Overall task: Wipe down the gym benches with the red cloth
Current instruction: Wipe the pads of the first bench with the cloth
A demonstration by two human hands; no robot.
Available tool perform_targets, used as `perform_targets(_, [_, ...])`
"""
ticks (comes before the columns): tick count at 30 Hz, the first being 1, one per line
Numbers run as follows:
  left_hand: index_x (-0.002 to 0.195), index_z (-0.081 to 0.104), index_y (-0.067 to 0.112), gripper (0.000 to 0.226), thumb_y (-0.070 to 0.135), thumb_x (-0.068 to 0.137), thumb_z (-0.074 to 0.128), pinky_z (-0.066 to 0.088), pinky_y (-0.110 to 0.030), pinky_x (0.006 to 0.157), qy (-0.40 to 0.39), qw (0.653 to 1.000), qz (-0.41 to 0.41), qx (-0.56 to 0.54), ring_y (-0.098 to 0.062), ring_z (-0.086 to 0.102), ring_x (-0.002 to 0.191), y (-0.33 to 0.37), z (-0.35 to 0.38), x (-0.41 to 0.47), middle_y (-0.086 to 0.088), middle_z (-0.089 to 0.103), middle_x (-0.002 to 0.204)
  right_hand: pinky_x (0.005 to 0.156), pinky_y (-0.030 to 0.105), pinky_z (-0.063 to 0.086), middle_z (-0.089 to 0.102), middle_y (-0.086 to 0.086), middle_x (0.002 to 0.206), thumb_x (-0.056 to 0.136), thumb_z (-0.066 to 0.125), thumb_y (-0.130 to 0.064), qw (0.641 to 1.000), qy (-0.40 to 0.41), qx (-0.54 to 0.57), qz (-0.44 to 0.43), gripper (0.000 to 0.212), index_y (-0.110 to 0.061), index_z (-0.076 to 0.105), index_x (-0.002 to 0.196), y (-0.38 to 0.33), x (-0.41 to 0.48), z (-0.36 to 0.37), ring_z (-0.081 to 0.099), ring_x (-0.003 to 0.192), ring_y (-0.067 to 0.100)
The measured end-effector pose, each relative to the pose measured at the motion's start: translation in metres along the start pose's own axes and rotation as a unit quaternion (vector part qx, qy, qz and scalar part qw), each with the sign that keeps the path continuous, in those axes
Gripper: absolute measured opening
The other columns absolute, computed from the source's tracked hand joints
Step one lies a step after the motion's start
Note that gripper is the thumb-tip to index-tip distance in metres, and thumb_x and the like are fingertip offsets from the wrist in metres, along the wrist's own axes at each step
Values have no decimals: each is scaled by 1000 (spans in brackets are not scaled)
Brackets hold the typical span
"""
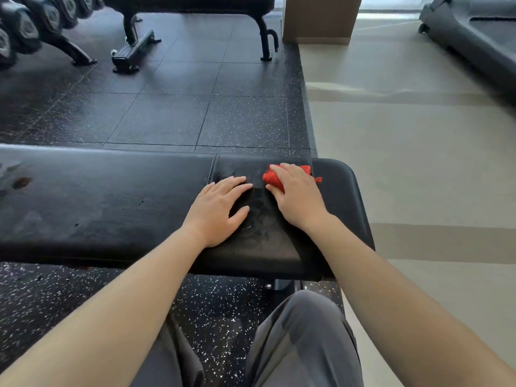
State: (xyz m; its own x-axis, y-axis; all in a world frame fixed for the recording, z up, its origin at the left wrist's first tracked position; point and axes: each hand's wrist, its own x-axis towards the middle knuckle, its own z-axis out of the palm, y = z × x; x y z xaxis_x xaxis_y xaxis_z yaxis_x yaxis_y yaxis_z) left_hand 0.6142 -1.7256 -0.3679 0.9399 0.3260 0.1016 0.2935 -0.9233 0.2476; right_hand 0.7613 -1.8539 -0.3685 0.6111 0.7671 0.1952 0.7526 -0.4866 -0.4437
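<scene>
A black padded gym bench point(106, 196) runs across the view in front of me, its right end rounded. A bunched red cloth point(272, 177) lies on the pad near that right end. My right hand point(297, 196) presses down on the cloth with fingers spread over it, so most of the cloth is hidden. My left hand point(216, 212) rests flat on the pad just left of the cloth, fingers straight, holding nothing. The pad between my hands shows dull smears.
A second black bench point(195, 4) stands at the far side on dark speckled rubber flooring. A dumbbell rack point(33, 26) is at the far left. Beige floor lies to the right, with a pillar point(318, 20) and a treadmill point(474, 34) beyond.
</scene>
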Motion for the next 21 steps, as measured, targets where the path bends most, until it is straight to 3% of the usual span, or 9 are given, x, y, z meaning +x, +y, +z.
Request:
perform_targets(4, [141, 38, 29, 69, 57, 81, 21, 14, -34, 115, -3, 1000, 9, -15, -12, 23, 141, -1, 0, -1, 10, 31, 151, 109, 41, 30, 48, 5, 139, 91, 54, -33, 1000, 1, 11, -28, 45, -18, 49, 134, -6, -39, -1, 39, 131, 23])
perform_targets(7, [140, 41, 21, 54, 44, 92, 40, 16, -31, 115, -3, 999, 19, -33, -14, 27, 140, -6, -3, 2, 5, 34, 150, 109, 39, 29, 50, 4, 137, 92, 55, -32, 1000, 12, 13, -20, 43, -17, 51, 132, -14, -40, 1, 40, 130, 22])
perform_targets(10, [138, 45, 15, 50, 38, 93, 44, 22, -31, 114, 23, 999, -5, -42, -19, 33, 137, -20, -9, 5, -1, 40, 146, 108, 43, 31, 50, 5, 137, 91, 54, -34, 1000, -1, 5, -15, 44, -16, 51, 131, -19, -18, 10, 41, 129, 24])
perform_targets(15, [145, 31, 20, 57, 43, 94, 43, 10, -39, 118, -16, 999, -42, 2, -14, 15, 144, -42, -11, 14, 4, 25, 154, 107, 44, 31, 50, 4, 135, 91, 54, -35, 1000, 3, 5, 10, 44, -17, 51, 131, -30, 21, 21, 41, 128, 24])
perform_targets(21, [146, 28, 22, 59, 46, 93, 39, 9, -38, 118, 3, 1000, -26, -5, -12, 15, 144, -47, -8, 13, 5, 22, 155, 109, 42, 30, 47, 1, 139, 92, 52, -35, 999, 22, -5, 29, 46, -20, 47, 135, -43, -5, 24, 38, 131, 20])
